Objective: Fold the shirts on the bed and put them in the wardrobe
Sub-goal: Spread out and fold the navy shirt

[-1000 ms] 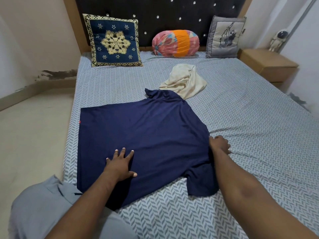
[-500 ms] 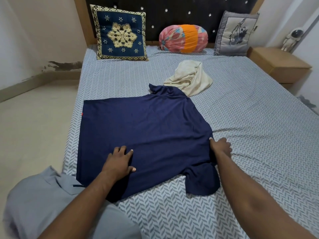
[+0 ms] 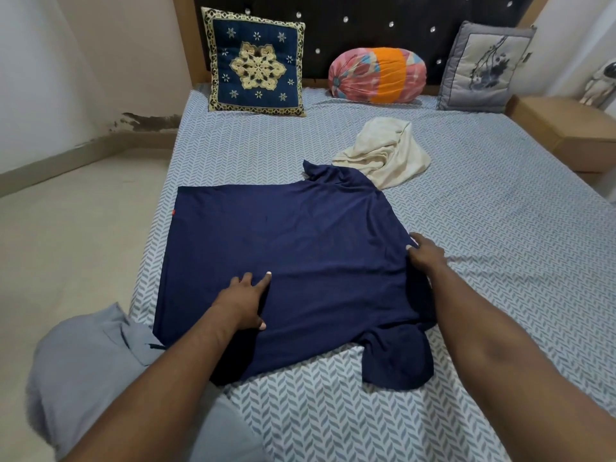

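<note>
Fingers [image 3: 263, 282] of the left hand [image 3: 245, 303] lie straight and spread, pressed flat on the navy shirt [image 3: 300, 248] near its nearer edge, thumb out to the side; they grasp nothing. On the right hand [image 3: 427, 254], the fingers [image 3: 420, 239] are curled, and with the thumb they pinch the shirt's right-hand edge, where the cloth puckers a little under the wrist.

The navy shirt is spread out on the bed [image 3: 500, 235], on the bed's left half. Its straight hem runs along the bed's left side. One short sleeve lies towards the person at the lower right, and the other is bunched at the far side. Most of the body lies smooth. The near-left corner reaches the grey garment [image 3: 83, 378] the person wears.

A cream shirt [image 3: 388, 155] lies crumpled in a heap just beyond the navy one, touching the bunched far sleeve.

Against the dark studded headboard [image 3: 366, 15] lean three cushions: a blue one with a gold pattern [image 3: 256, 63] at the left, a pink and orange bolster [image 3: 378, 75] in the middle, and a grey one with a printed design [image 3: 483, 66] at the right. A wooden nightstand [image 3: 563, 128] stands beside the bed on the right, with a small white figure [image 3: 600, 81] behind it. Pale floor [image 3: 66, 235] runs along the bed's left side.
</note>
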